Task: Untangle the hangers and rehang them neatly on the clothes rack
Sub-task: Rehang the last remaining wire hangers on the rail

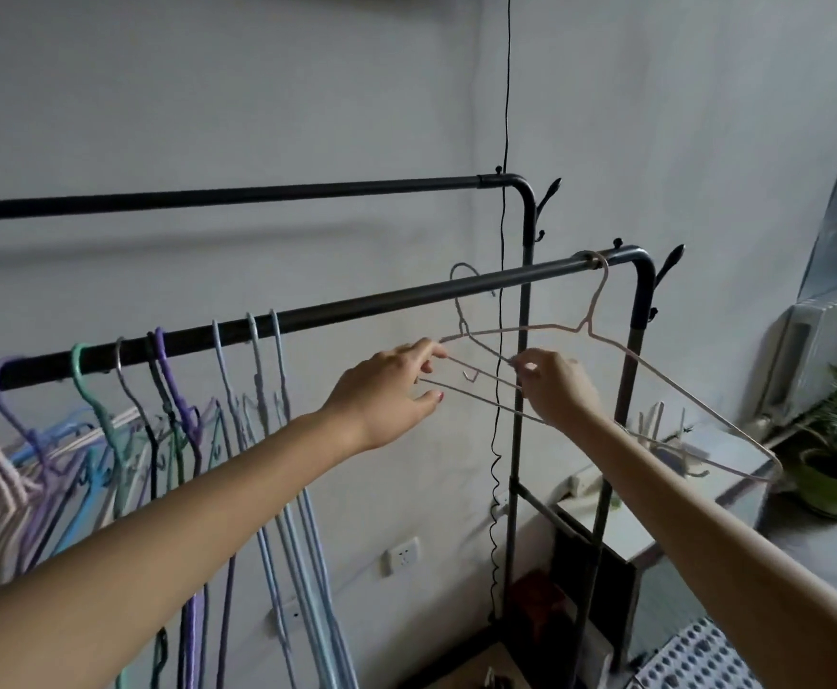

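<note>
**Separating two pale wire hangers at the rail's right end**

Pinching thin wire with both hands. Left hand [396,385], fingers curled, thumb and fingertips closed on the left tip of a pale pink thin-wire hanger [461,340]; its hook [466,271] sits over the near rail. Right hand [555,385], at 3 o'clock of the left, fingers curled around wire near the crossing point; exactly which strand it grips I cannot tell.

Second pale pink wire hanger [655,375] hangs by its hook at the rail's far right, long arm slanting down toward 4 o'clock. The two look interlocked where their lower wires cross between the hands.

Black metal clothes rack [357,308]: near rail runs from 9 o'clock up to 2 o'clock. Row of coloured coated hangers [168,405] (white, purple, teal, blue) already hung toward 8 o'clock.

Step, as judged: freeing the last tangled pair; most of the task looks done. Next move calls for slipping one wire clear of the other, then spacing the hooks along the rail.
</note>
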